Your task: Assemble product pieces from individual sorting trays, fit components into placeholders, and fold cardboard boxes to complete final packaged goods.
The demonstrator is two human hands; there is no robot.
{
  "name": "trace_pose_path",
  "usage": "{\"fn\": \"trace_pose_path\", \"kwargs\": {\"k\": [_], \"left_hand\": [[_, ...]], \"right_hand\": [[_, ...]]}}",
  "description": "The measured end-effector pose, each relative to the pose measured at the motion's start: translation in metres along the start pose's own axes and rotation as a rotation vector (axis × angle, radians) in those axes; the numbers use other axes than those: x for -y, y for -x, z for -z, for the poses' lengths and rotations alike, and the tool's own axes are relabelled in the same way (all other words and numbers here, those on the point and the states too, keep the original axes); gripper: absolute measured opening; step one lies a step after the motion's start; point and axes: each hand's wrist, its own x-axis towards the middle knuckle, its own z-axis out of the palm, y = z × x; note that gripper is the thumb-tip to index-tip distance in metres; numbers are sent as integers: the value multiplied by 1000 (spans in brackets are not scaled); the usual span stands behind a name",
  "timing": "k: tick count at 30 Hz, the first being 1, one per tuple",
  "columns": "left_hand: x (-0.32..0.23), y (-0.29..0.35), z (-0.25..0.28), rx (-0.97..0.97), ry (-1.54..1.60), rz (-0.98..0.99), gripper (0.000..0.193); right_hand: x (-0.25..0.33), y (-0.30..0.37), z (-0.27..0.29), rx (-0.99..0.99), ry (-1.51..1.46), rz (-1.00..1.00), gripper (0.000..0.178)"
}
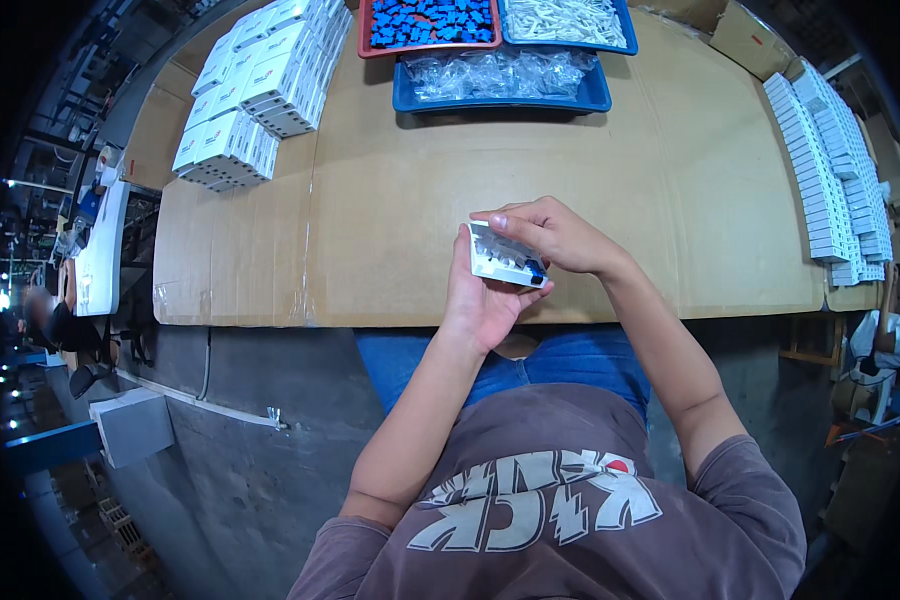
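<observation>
A small white box [490, 265] is held just above the near part of the table, in front of my body. Inside it I see greyish, clear contents and a dark blue piece [537, 270] at its near right corner. My left hand [478, 312] cradles the box from below and from its left side, palm up. From the right, my right hand [562, 238] grips the far edge, its thumb lying over the top of the box. The fingers behind that edge are partly hidden.
Cardboard [390, 220] covers the table. At the back stand a red tray of blue pieces [430, 25], a blue tray of white pieces [565, 22] and a blue tray of clear bags [500, 80]. White boxes are stacked left [255, 90] and right [820, 170]. A person [65, 325] is far left.
</observation>
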Motion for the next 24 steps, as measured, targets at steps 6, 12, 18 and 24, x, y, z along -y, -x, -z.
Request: {"fn": "trace_pose_path", "kwargs": {"k": [6, 12, 18, 24], "left_hand": [[-1, -2, 7, -18, -4, 8, 66], [-1, -3, 6, -50, -11, 25, 63], [-1, -4, 13, -39, 40, 19, 63], [-3, 0, 7, -27, 15, 10, 62]], "right_hand": [[-5, -4, -2, 16, -18, -12, 54], [-16, -7, -1, 56, -28, -78, 56], [-16, -12, -1, 86, 1, -64, 58], [-30, -7, -1, 53, -138, -22, 52]]}}
